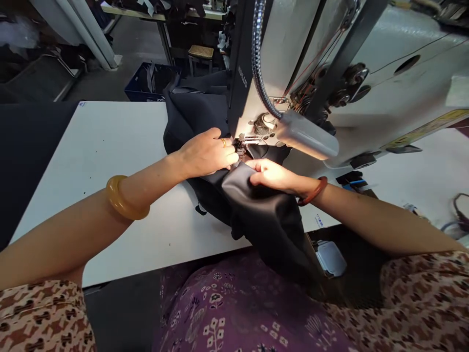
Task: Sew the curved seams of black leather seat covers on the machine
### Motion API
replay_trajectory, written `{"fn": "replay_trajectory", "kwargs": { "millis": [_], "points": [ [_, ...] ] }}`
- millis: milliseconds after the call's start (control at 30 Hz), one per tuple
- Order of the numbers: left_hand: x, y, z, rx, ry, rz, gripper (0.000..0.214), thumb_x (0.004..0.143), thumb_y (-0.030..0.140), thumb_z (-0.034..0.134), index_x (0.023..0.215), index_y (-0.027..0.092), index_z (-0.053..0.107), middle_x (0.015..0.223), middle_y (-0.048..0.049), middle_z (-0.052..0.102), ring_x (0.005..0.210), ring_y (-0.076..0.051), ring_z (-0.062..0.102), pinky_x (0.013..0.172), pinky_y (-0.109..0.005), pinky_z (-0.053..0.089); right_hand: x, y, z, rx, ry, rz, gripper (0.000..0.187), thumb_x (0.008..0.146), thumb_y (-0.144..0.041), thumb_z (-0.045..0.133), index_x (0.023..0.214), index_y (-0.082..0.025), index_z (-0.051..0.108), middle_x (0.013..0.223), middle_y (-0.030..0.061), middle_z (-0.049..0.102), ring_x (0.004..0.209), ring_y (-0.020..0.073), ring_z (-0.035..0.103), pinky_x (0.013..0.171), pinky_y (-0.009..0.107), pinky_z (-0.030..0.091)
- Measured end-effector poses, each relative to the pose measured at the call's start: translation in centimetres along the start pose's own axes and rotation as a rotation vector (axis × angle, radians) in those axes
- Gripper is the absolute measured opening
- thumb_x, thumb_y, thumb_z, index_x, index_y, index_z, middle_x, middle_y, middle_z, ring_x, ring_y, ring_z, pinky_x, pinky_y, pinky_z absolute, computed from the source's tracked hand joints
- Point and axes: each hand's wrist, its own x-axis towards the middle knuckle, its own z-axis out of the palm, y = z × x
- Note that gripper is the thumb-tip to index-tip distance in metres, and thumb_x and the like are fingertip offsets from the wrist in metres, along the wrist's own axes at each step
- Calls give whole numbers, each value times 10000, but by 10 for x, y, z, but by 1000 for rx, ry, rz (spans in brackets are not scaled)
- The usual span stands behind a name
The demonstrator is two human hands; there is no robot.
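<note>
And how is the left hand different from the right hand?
The left hand wears a gold ring; the right hand shows none. The left hand's yellow bangle is chunky; the right hand's reddish bangle is thinner. The left hand is curled, back up; the right hand pinches. Both touch the black fabric.

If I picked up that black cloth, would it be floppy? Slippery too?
Probably floppy: the black cloth sags in soft folds over the edge of the white tabletop. Maybe a bit slippery, as its surface looks smooth and shiny.

Sewing workshop; industrial sewing machine (381,100), white worktable (120,146), blue bin (142,94)
</note>
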Motion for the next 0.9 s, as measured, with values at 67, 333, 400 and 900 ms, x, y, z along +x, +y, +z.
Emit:
{"fn": "replay_trajectory", "kwargs": {
  "millis": [67,333,400,900],
  "points": [
    [1,1,-1,-3,11,-35,335,946,324,313,880,194,614,803,-49,645,873,-213,603,674,-353,378,4,-1,0,189,51,94,151,657,-157,452,526,-194,388,553,-36,416,526,92,356,515,251,313],
    [-25,62,30,-143,343,-308,239,891,275,406,1045,179,562,1177,-83,625,1163,-250,521,1006,-492,318,6,-2,-12,-130,-83,110,263,650,-366,641,574,-166,488,553,-46,442,514,74,357,497,244,265],
    [-30,90,41,-202,410,-453,343,828,395,496,1071,159,545,1326,-129,525,1265,-317,417,1040,-560,256,5,0,-9,-117,-93,109,261,657,-372,632,579,-163,496,562,-43,453,515,74,368,493,240,268],
    [-31,34,39,111,486,-169,280,854,134,475,983,288,671,1108,-12,683,655,-131,527,533,-278,280,15,15,10,243,144,100,176,612,-280,536,528,-174,424,490,-67,358,471,60,295,469,231,214]
  ]
}}
